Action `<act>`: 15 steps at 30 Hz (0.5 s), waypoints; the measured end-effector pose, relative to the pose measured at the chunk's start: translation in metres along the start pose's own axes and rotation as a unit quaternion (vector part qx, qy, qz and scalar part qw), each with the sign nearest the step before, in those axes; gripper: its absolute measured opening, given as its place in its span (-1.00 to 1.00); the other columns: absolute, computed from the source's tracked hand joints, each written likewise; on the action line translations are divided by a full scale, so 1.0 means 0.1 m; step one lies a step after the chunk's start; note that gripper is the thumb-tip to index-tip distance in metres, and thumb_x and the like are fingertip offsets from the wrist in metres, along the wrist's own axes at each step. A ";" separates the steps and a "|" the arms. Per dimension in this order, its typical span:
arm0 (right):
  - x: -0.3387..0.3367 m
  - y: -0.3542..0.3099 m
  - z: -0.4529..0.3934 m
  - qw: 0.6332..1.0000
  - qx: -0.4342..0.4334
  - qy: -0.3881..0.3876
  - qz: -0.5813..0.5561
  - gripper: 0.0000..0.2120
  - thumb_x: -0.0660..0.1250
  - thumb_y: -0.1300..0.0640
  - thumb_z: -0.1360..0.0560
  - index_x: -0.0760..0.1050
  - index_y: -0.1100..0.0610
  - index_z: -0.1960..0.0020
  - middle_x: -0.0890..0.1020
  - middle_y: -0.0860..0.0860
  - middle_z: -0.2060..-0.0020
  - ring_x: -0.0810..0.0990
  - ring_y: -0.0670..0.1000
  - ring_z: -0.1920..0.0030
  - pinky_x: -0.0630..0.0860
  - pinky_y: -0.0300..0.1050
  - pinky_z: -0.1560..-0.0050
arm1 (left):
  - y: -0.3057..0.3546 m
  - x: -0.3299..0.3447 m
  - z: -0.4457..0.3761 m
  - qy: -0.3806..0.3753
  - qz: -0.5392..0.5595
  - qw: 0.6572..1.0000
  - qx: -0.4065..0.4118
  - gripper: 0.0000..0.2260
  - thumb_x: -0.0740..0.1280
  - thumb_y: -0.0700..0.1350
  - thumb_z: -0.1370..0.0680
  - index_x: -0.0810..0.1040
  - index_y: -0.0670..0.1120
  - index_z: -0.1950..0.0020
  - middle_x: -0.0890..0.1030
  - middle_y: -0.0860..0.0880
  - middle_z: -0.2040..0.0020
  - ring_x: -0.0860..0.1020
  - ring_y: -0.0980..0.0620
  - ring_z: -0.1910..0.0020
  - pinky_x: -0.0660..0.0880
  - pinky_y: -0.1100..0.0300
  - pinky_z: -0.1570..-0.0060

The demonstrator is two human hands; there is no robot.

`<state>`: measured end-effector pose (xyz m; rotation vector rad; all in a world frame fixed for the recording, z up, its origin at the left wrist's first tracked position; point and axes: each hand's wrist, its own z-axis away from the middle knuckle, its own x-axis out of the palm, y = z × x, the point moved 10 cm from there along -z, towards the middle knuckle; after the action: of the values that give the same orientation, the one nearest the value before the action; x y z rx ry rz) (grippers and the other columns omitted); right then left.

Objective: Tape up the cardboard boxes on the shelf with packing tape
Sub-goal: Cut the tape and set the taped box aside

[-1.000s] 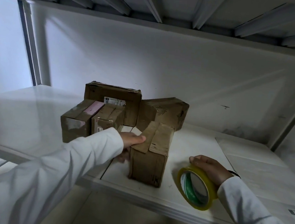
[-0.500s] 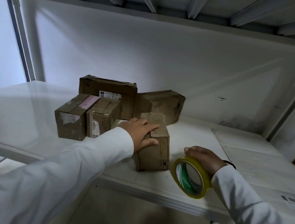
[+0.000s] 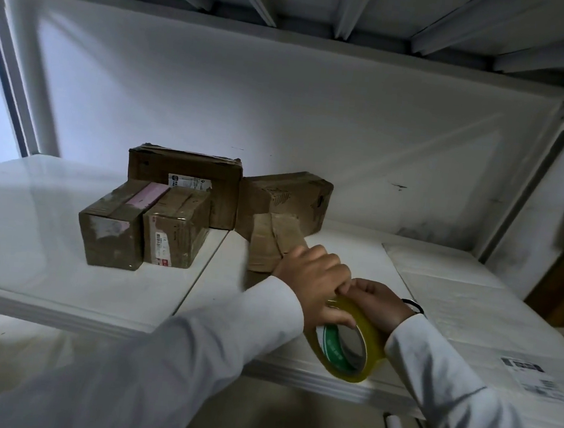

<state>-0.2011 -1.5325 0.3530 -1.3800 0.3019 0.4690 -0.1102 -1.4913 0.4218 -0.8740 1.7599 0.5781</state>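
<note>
Hands at lower right of frame: right hand (image 3: 380,306) gripping yellow tape roll (image 3: 351,342); left hand (image 3: 315,280) pinching its rim; cardboard boxes (image 3: 178,218) behind, centre left, on shelf (image 3: 62,293).

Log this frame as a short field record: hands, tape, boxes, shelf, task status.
left hand: fingers pinch at the roll's rim
right hand: grips the roll from behind
tape roll: yellow, green core, upright at the shelf's front edge
nearest box: untouched, just behind the hands, no fresh tape visible
other boxes: four; pink-label box, its neighbour, two behind
shelf: white
status: tape not yet applied
</note>
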 end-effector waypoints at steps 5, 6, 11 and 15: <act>-0.07 0.02 0.10 1.000 0.021 -0.009 0.011 -0.85 0.32 0.02 -0.52 0.55 0.10 0.07 0.61 0.03 0.24 0.56 -0.02 0.26 0.41 -0.23 0.30 | 0.00 0.05 0.01 0.005 -0.029 0.999 0.031 -0.72 0.17 0.13 -0.60 0.53 0.07 -0.20 0.49 0.06 -0.23 0.33 0.00 -0.28 0.12 0.12 -0.21; -0.06 0.03 0.10 1.000 0.022 -0.012 0.008 -0.86 0.32 0.02 -0.52 0.55 0.10 0.07 0.61 0.03 0.24 0.56 -0.02 0.26 0.41 -0.23 0.31 | -0.01 0.04 0.01 0.013 -0.020 0.999 0.034 -0.73 0.15 0.11 -0.61 0.55 0.07 -0.19 0.51 0.07 -0.23 0.34 0.01 -0.27 0.12 0.13 -0.20; -0.03 -0.03 0.12 0.999 -0.001 -0.029 -0.023 -0.82 0.26 0.05 -0.55 0.59 0.11 0.04 0.64 0.08 0.19 0.58 0.04 0.20 0.47 -0.17 0.19 | -0.10 0.02 0.01 0.005 0.055 0.998 -0.004 -0.77 0.18 0.12 -0.59 0.58 0.10 -0.09 0.54 0.16 -0.13 0.34 0.12 -0.21 0.08 0.17 -0.21; -0.03 -0.10 0.18 0.998 -0.044 -0.044 -0.027 -0.78 0.19 0.08 -0.59 0.59 0.08 0.10 0.63 0.00 0.20 0.57 0.02 0.17 0.48 -0.20 0.13 | -0.61 -0.06 0.13 0.084 0.323 0.920 -0.204 -0.78 0.16 0.01 -0.62 0.54 -0.01 0.11 0.57 0.08 0.11 0.49 0.05 0.02 0.34 0.22 0.02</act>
<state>-0.1997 -1.5169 0.3663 -1.4439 0.1724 0.5017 -0.0532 -1.5180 0.4245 -0.6076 2.1293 1.3740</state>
